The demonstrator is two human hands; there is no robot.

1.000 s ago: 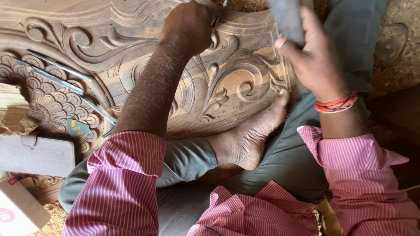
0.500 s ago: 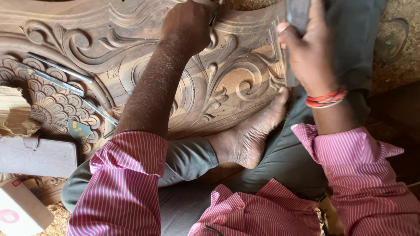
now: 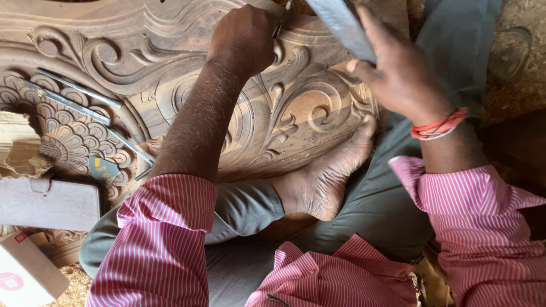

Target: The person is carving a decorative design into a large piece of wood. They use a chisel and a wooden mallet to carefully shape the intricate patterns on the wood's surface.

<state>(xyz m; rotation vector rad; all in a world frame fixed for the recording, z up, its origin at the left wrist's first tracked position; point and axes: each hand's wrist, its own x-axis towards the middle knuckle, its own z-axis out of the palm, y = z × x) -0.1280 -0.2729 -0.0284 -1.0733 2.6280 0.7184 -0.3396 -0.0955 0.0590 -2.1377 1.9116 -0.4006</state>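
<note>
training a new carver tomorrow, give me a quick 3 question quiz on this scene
1. True or false: the left hand grips a thin chisel against the carved wooden panel.
2. What does the right hand hold? A) grey flat striking block B) paintbrush C) saw
3. Where do the spare chisels lie?

Key: 1 true. 2 A, the grey block. 3 On the panel's left part, near the flower carving.
</note>
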